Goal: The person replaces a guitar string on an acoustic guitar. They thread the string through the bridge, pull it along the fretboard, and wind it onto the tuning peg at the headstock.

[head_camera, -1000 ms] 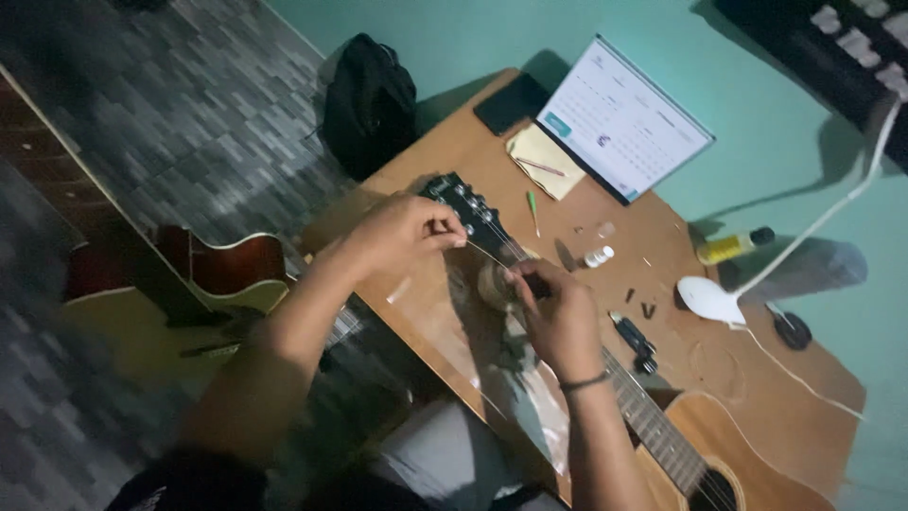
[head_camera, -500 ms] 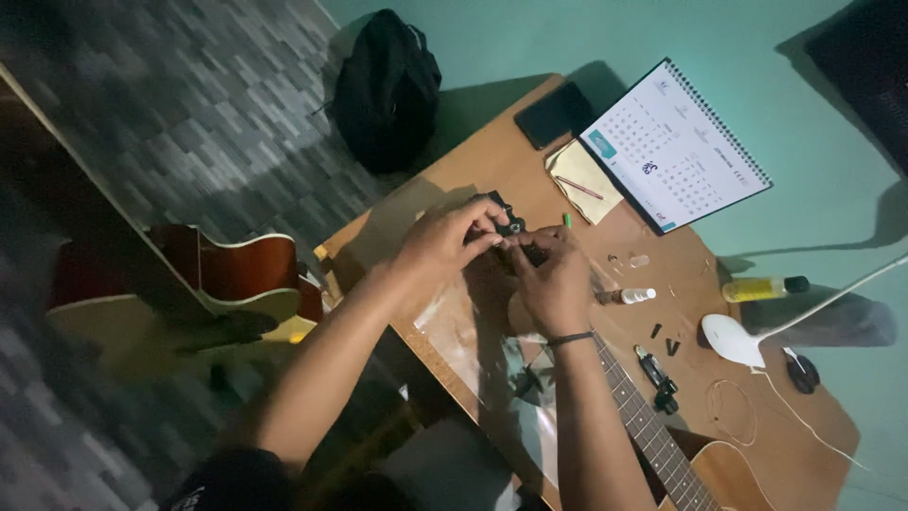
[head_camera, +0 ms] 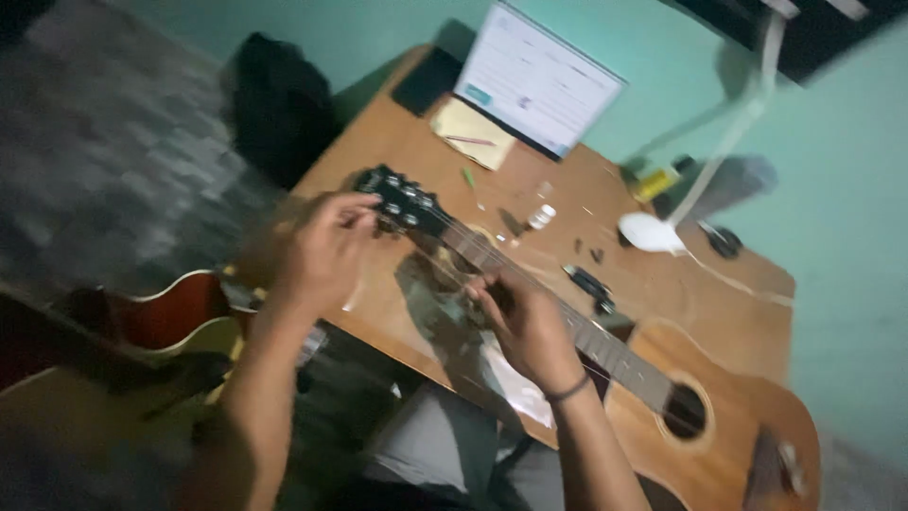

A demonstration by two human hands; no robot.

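An acoustic guitar (head_camera: 700, 416) lies across the wooden table (head_camera: 378, 151), its black headstock (head_camera: 402, 201) pointing to the far left. My left hand (head_camera: 326, 251) is at the headstock, fingers pinched by the tuning pegs. My right hand (head_camera: 525, 322) rests on the neck with its fingers curled over the strings near the first frets. The frame is blurred, so I cannot make out any small item in the fingers.
A standing calendar (head_camera: 539, 80) and a yellow notepad (head_camera: 473, 132) sit at the table's far edge. A small white bottle (head_camera: 541, 218), a white lamp base (head_camera: 651, 232) and small dark parts lie nearby. A second guitar (head_camera: 170, 312) leans at the left, by a black bag (head_camera: 279, 104).
My right hand has slid from the headstock down onto the neck. The left hand stays at the tuning pegs. The view has shifted and blurred.
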